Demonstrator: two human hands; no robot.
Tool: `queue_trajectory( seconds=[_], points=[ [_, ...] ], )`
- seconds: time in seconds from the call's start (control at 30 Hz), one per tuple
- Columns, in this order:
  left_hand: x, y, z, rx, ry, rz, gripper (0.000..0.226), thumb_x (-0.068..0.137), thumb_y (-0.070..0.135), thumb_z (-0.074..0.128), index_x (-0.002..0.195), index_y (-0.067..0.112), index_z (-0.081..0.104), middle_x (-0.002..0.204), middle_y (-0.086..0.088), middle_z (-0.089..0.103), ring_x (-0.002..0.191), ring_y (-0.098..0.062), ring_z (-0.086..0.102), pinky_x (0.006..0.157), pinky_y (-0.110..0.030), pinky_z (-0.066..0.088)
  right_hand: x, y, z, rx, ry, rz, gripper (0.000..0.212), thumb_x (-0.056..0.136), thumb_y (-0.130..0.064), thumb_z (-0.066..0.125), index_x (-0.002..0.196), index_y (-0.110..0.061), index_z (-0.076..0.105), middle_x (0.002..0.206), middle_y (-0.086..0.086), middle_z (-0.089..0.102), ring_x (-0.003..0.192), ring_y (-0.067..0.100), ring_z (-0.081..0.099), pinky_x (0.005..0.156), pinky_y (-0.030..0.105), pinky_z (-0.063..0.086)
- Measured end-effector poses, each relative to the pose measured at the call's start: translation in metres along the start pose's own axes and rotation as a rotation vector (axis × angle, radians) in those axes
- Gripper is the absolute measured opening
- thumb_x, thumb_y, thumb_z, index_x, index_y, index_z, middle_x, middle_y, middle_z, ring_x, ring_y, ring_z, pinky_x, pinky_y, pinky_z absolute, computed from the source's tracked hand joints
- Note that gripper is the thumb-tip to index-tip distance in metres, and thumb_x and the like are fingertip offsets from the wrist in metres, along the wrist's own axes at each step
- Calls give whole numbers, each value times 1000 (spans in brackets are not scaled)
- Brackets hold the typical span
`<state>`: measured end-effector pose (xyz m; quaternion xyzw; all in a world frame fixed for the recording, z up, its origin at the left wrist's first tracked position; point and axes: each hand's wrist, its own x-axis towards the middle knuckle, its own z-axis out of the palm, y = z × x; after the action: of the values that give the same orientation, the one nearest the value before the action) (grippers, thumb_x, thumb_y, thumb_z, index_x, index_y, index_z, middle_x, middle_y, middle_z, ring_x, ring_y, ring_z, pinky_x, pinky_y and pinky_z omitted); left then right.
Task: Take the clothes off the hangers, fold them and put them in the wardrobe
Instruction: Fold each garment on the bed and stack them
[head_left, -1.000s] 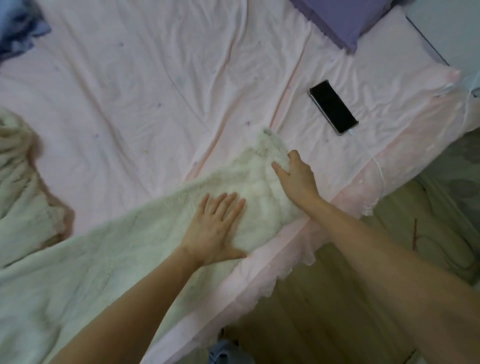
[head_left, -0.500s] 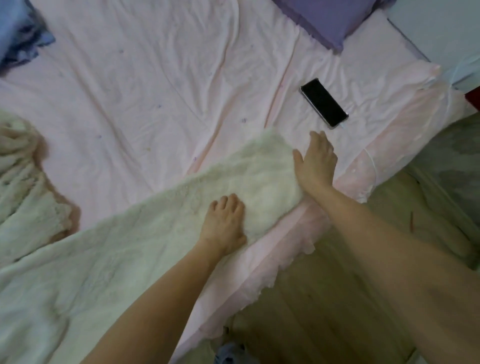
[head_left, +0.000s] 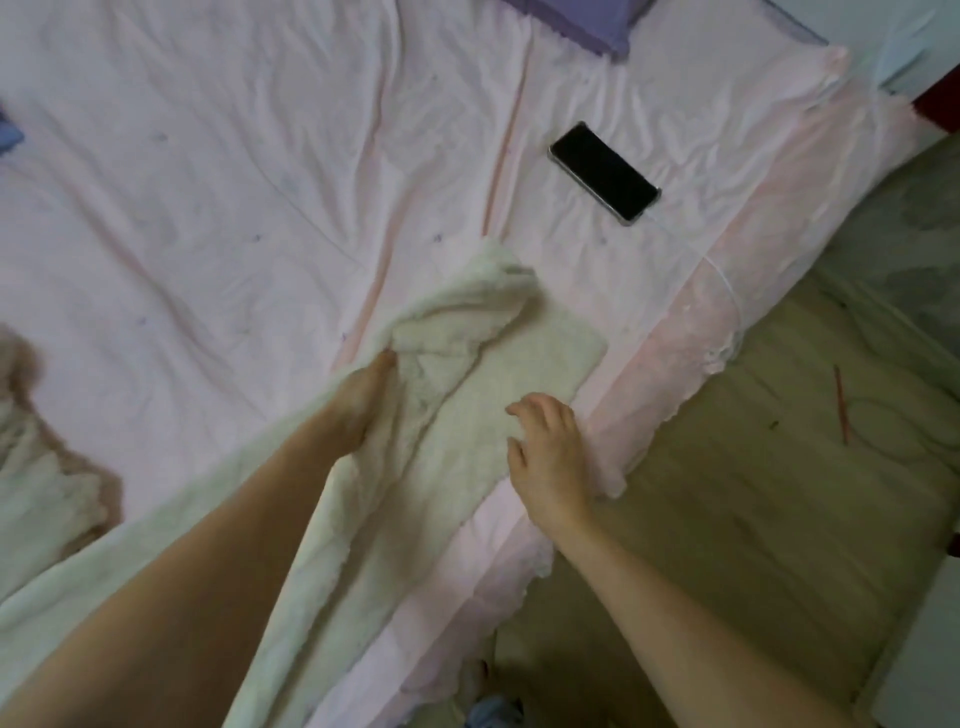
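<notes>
A: What is the left hand (head_left: 358, 410) doing?
B: It grips a bunched fold of the fleece (head_left: 498, 374), fingers tucked into the pile and hidden, so only the back of the hand shows

A: And the right hand (head_left: 545, 457)?
B: It rests at the fleece's near edge, fingers loosely spread and a little curled, holding nothing; the fingertips touch the flat part

A: Where does the fleece lie?
B: On the sheet (head_left: 234, 182), running from the lower left up toward the middle. Its far end is doubled over, with a raised flap above a flat panel just beside the bed's edge

A: Anything else on the bed?
B: A phone (head_left: 604, 173) lies face up beyond the fleece, well apart from it, with a thin cable (head_left: 722, 270) running from it toward the edge. A second fleecy garment (head_left: 47, 467) sits at the left, and a purple pillow (head_left: 582, 21) at the top

A: Below the bed?
B: The floor (head_left: 753, 519)
</notes>
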<state>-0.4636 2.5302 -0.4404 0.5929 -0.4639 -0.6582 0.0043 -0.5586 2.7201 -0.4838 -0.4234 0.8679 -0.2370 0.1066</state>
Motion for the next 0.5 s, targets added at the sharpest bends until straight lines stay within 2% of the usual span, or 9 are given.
queue_trajectory(
  seconds=[0.07,0.13,0.17,0.23,0.3,0.4,0.43,0.47,0.5],
  points=[
    [4,1,-6,-1,-15,-73,45,99,43,44,125,8,57,112,-5,63,99,-22,61,95,-33,48,0,6,5,-196,-142,-324,43,62,-3,73,103,-15,70,113,7,64,105,24,59,86,32,52],
    [6,-1,-9,50,-30,-91,46,96,46,44,122,12,60,110,-7,67,95,-25,65,90,-35,52,5,12,5,-326,-221,-524,32,68,-10,55,93,-16,73,104,8,69,92,25,66,76,31,55],
    [5,-3,-11,76,-39,-98,47,95,48,42,121,13,61,108,-8,68,93,-25,66,86,-35,53,9,13,5,-362,-262,-568,31,69,-11,47,86,-15,73,95,7,69,83,24,66,70,30,54],
    [3,-4,-12,121,-53,-86,48,93,51,40,118,16,62,103,-6,67,83,-24,64,77,-33,51,22,13,1,-447,-342,-647,14,64,-4,56,68,-15,64,75,3,61,67,21,58,59,29,45],
    [-2,0,-12,167,-78,-43,44,94,50,37,102,17,64,84,-3,64,68,-20,57,68,-31,46,32,17,-1,-509,-349,-765,21,55,3,66,60,-15,57,63,0,52,60,19,50,56,29,39],
    [-12,8,-6,174,-110,13,41,98,41,32,75,17,56,49,8,56,46,-10,48,53,-27,36,28,28,-13,-516,-365,-804,16,63,2,62,64,-14,57,68,1,52,64,20,50,61,30,41],
    [-17,9,-4,179,-120,35,42,99,38,32,71,17,54,45,10,54,42,-7,47,52,-26,36,23,33,-15,-509,-349,-800,15,64,1,61,66,-13,58,71,2,54,67,20,52,64,31,43],
    [-22,10,-1,187,-134,55,41,100,38,32,72,17,54,50,9,56,42,-5,47,55,-28,41,17,36,-17,-492,-357,-773,14,64,2,62,67,-12,60,74,3,56,69,22,54,65,32,46],
    [-25,9,2,205,-145,68,40,100,38,33,78,15,58,63,6,58,49,-6,48,65,-32,48,12,37,-17,-465,-363,-743,16,62,3,63,69,-11,62,77,5,58,71,24,57,66,32,50]
  ],
)
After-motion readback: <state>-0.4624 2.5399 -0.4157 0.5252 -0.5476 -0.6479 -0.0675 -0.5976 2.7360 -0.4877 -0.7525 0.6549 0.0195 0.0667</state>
